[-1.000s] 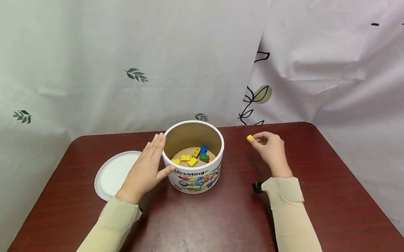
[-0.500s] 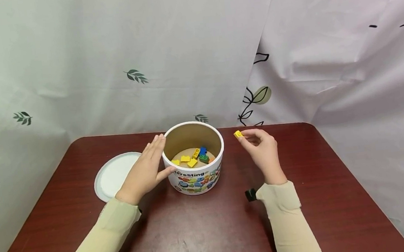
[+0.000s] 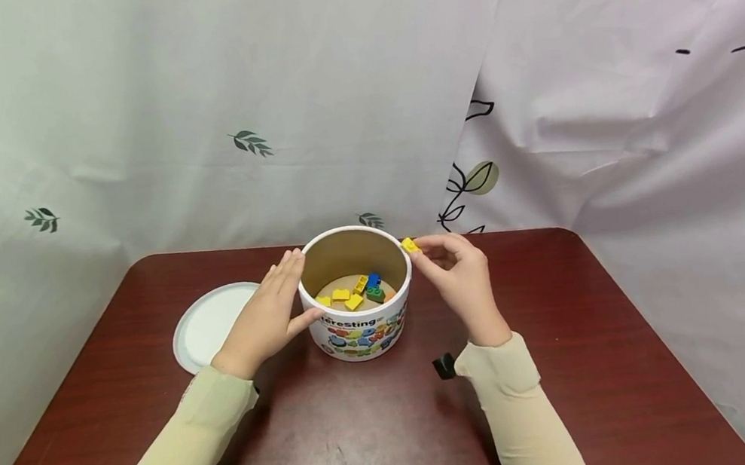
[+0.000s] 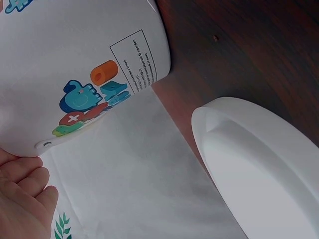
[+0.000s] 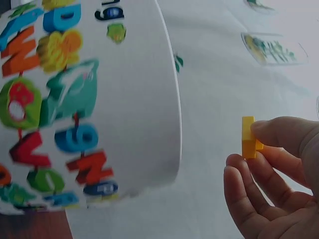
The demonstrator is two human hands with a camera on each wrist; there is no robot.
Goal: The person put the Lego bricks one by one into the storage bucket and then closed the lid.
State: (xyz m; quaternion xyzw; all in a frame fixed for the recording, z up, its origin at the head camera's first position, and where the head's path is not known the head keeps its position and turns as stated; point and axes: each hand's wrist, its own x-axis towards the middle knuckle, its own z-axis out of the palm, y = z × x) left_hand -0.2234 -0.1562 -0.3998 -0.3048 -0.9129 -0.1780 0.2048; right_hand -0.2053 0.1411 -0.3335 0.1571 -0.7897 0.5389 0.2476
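A round white tub [image 3: 361,336] with printed letters and pictures stands on the table, its top uncovered. Inside lie several toy bricks: yellow ones [image 3: 341,295], a blue brick [image 3: 374,281], a green brick [image 3: 375,294] and a bit of orange. My left hand [image 3: 265,316] rests against the tub's left side with straight fingers at the rim and the thumb toward the front. Between thumb and fingers, my right hand [image 3: 463,283] pinches a small yellow toy brick [image 5: 248,137] at the tub's right rim. In the right wrist view the remaining fingers curl loosely below it.
A round white lid [image 3: 208,327] lies on the dark red table [image 3: 366,430] left of the tub, partly behind the left hand. A pale cloth backdrop [image 3: 331,100] with leaf prints hangs behind the table. A small black object [image 3: 444,366] sits at the right cuff.
My right hand has moved left with the yellow toy brick, from well right of the tub to its right rim. The left hand stays where it was at the tub.
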